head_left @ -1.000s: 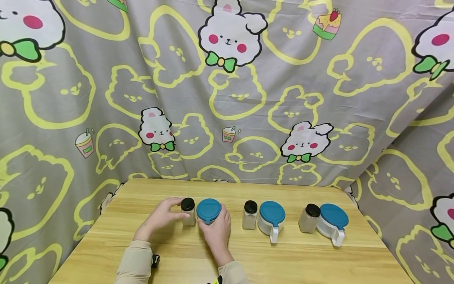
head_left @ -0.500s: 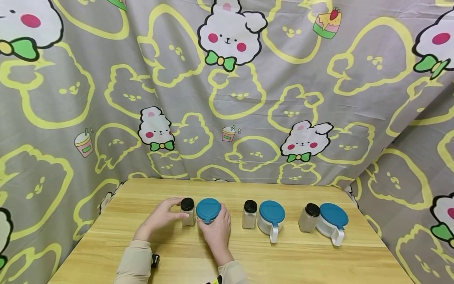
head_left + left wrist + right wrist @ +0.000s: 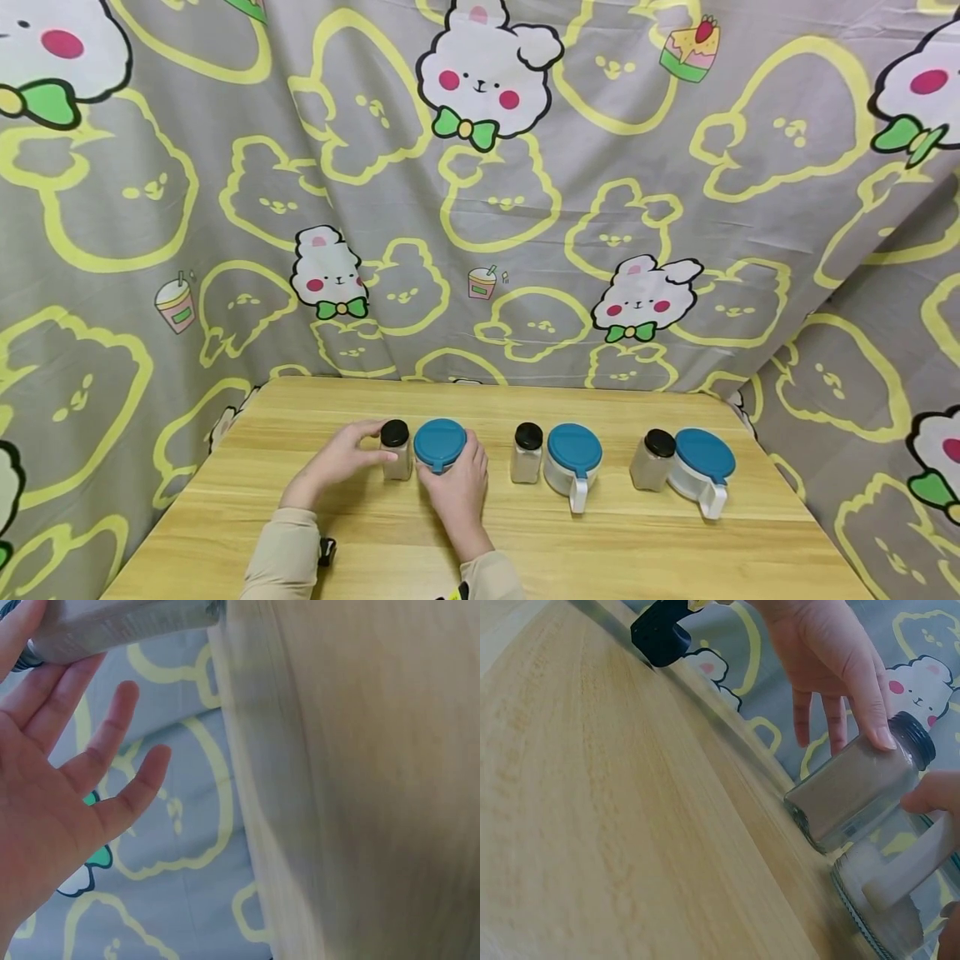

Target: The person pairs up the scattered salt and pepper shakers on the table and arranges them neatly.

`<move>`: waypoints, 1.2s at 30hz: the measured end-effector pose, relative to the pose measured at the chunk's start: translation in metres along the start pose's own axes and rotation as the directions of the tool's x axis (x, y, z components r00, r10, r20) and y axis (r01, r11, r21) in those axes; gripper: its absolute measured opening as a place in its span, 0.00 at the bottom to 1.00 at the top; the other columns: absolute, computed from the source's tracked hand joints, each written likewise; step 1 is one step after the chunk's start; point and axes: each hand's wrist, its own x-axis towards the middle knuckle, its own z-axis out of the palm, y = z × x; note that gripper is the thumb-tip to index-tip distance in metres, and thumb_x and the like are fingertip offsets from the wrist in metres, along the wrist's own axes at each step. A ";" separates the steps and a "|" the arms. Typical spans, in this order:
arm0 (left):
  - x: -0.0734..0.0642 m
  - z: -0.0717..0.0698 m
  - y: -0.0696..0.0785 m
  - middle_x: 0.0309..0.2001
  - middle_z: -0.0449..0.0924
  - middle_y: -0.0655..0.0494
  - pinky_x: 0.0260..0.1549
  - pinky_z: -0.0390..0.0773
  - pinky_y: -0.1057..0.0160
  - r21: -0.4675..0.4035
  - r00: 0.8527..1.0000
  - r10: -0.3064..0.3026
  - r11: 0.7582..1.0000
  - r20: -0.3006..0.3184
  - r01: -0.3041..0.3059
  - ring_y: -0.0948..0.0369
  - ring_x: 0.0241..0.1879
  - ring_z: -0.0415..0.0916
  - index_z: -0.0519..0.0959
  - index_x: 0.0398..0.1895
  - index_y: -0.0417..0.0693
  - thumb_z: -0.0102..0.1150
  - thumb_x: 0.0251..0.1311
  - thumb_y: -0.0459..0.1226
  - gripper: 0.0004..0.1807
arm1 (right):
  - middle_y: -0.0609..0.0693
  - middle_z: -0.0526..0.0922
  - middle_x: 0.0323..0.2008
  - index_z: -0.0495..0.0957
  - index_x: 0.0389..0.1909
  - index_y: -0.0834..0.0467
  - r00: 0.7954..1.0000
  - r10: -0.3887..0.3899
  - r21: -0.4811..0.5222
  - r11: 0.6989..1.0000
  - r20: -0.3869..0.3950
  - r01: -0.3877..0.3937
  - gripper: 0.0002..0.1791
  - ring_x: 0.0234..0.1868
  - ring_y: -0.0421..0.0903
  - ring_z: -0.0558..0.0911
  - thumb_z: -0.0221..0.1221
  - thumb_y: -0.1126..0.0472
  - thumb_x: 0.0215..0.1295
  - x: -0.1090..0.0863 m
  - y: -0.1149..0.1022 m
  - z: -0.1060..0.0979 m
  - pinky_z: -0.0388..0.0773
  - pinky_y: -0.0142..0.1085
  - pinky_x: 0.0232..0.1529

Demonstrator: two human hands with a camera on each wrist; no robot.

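My left hand (image 3: 337, 460) holds a small clear shaker jar (image 3: 398, 469) with a black lid between thumb and fingers. The jar stands upright on the wooden table (image 3: 600, 558), and its filling looks greyish brown in the right wrist view. Two other fingers spread away from the jar (image 3: 127, 628) in the left wrist view. Just right of it, my right hand (image 3: 459, 492) grips a round glass seasoning pot (image 3: 440, 442) with a blue lid. Its thumb lies by the white handle (image 3: 915, 866), and pale contents show through the glass. Part of the right hand is cut off in that view.
To the right stand two similar pairs: a black-lidded jar (image 3: 527, 463) beside a blue-lidded pot (image 3: 573, 447), then another jar (image 3: 651, 470) close against another pot (image 3: 705, 455). A patterned grey curtain (image 3: 525, 208) hangs behind and beside the table.
The black-lidded jar in the left hand has shifted very slightly toward the person. Both hands keep their hold, and the other jars and pots stay where they were.
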 end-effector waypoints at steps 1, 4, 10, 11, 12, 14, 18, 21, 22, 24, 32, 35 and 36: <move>0.000 0.000 0.000 0.59 0.79 0.44 0.61 0.69 0.38 0.002 1.000 -0.003 1.000 0.004 0.003 0.43 0.60 0.73 0.77 0.61 0.44 0.68 0.56 0.49 0.31 | 0.58 0.76 0.54 0.67 0.62 0.62 1.000 -0.001 -0.001 1.000 -0.001 0.001 0.50 0.57 0.57 0.74 0.77 0.49 0.36 0.000 0.000 0.000 0.74 0.57 0.54; -0.001 -0.001 -0.001 0.59 0.79 0.46 0.61 0.69 0.38 -0.007 1.000 -0.025 1.000 0.008 0.025 0.44 0.60 0.72 0.77 0.61 0.45 0.67 0.56 0.49 0.31 | 0.58 0.76 0.54 0.67 0.62 0.61 1.000 -0.005 -0.006 1.000 -0.005 0.005 0.50 0.57 0.57 0.74 0.77 0.49 0.35 0.000 0.000 0.000 0.74 0.56 0.55; -0.001 -0.002 -0.003 0.58 0.80 0.47 0.60 0.69 0.38 -0.007 1.000 -0.021 1.000 0.013 0.021 0.45 0.59 0.73 0.78 0.60 0.46 0.67 0.57 0.48 0.29 | 0.59 0.76 0.54 0.67 0.61 0.61 1.000 -0.019 -0.011 1.000 -0.021 0.019 0.50 0.57 0.57 0.74 0.76 0.50 0.34 -0.001 -0.001 0.000 0.74 0.55 0.55; -0.001 -0.002 -0.003 0.57 0.80 0.48 0.60 0.69 0.38 -0.010 1.000 -0.028 1.000 0.012 0.028 0.45 0.59 0.73 0.78 0.60 0.46 0.67 0.57 0.48 0.29 | 0.59 0.76 0.54 0.67 0.61 0.62 0.999 -0.022 -0.012 1.000 -0.025 0.021 0.50 0.57 0.58 0.74 0.76 0.50 0.34 -0.001 -0.001 0.000 0.74 0.55 0.54; -0.001 -0.002 -0.003 0.57 0.80 0.47 0.60 0.69 0.37 -0.015 0.999 -0.035 0.999 0.011 0.035 0.45 0.59 0.72 0.78 0.60 0.46 0.67 0.57 0.48 0.29 | 0.59 0.76 0.54 0.67 0.61 0.62 0.999 -0.024 -0.013 1.000 -0.027 0.024 0.50 0.56 0.58 0.74 0.76 0.50 0.34 -0.001 -0.001 0.001 0.74 0.56 0.54; -0.001 -0.003 -0.003 0.57 0.80 0.47 0.59 0.69 0.37 -0.016 0.999 -0.047 0.999 0.011 0.047 0.45 0.59 0.72 0.77 0.61 0.46 0.67 0.57 0.49 0.30 | 0.59 0.76 0.54 0.67 0.61 0.62 0.999 -0.025 -0.013 1.000 -0.029 0.025 0.49 0.56 0.58 0.74 0.76 0.50 0.34 -0.002 -0.002 0.001 0.75 0.56 0.53; -0.002 -0.003 -0.003 0.57 0.80 0.46 0.58 0.69 0.37 -0.006 0.998 -0.062 0.998 0.011 0.062 0.45 0.59 0.72 0.77 0.61 0.45 0.67 0.57 0.49 0.31 | 0.59 0.76 0.54 0.67 0.61 0.62 1.000 -0.019 -0.001 1.000 -0.017 0.019 0.49 0.57 0.58 0.74 0.76 0.51 0.35 -0.003 -0.003 0.001 0.74 0.56 0.54; -0.003 -0.003 -0.004 0.57 0.80 0.46 0.58 0.69 0.37 -0.010 0.998 -0.061 0.998 0.011 0.061 0.45 0.59 0.72 0.76 0.61 0.44 0.67 0.57 0.48 0.31 | 0.59 0.76 0.54 0.67 0.62 0.63 1.000 -0.016 0.007 1.000 -0.008 0.016 0.49 0.57 0.58 0.74 0.76 0.51 0.35 -0.003 -0.005 0.000 0.74 0.56 0.54; -0.003 -0.003 -0.004 0.57 0.80 0.46 0.58 0.69 0.37 -0.014 0.998 -0.059 0.998 0.010 0.060 0.46 0.58 0.72 0.76 0.62 0.44 0.67 0.57 0.48 0.31 | 0.59 0.76 0.55 0.67 0.62 0.63 1.000 -0.014 0.008 1.000 -0.003 0.014 0.50 0.57 0.58 0.74 0.76 0.51 0.35 -0.003 -0.005 0.000 0.74 0.57 0.54; -0.003 -0.003 -0.005 0.57 0.80 0.47 0.59 0.69 0.37 -0.018 0.998 -0.054 0.998 0.011 0.055 0.46 0.58 0.72 0.76 0.62 0.44 0.67 0.57 0.48 0.31 | 0.59 0.75 0.55 0.66 0.62 0.62 1.000 -0.010 0.008 1.000 0.005 0.010 0.50 0.57 0.58 0.74 0.76 0.50 0.36 -0.003 -0.005 0.000 0.74 0.57 0.54; -0.002 -0.004 -0.008 0.55 0.81 0.48 0.59 0.69 0.38 -0.014 0.999 -0.036 0.999 -0.006 0.036 0.47 0.57 0.73 0.77 0.61 0.44 0.68 0.56 0.48 0.30 | 0.60 0.75 0.57 0.65 0.63 0.62 1.000 0.000 0.007 1.000 0.021 0.000 0.51 0.59 0.58 0.73 0.76 0.49 0.37 -0.002 -0.005 0.001 0.74 0.57 0.55; -0.002 -0.003 -0.008 0.55 0.81 0.47 0.59 0.69 0.38 -0.010 0.999 -0.043 0.999 -0.008 0.043 0.46 0.57 0.73 0.77 0.61 0.43 0.68 0.56 0.48 0.31 | 0.60 0.75 0.56 0.65 0.63 0.63 1.000 -0.010 0.008 1.000 0.009 0.010 0.51 0.58 0.59 0.73 0.76 0.50 0.36 -0.003 -0.005 0.001 0.74 0.57 0.54; -0.002 -0.003 -0.008 0.55 0.81 0.46 0.59 0.69 0.38 -0.008 0.999 -0.048 0.999 -0.009 0.048 0.46 0.57 0.73 0.77 0.61 0.43 0.68 0.56 0.48 0.31 | 0.60 0.75 0.56 0.65 0.63 0.63 1.000 -0.013 0.008 1.000 0.006 0.013 0.51 0.58 0.59 0.73 0.76 0.50 0.36 -0.003 -0.005 0.001 0.74 0.57 0.54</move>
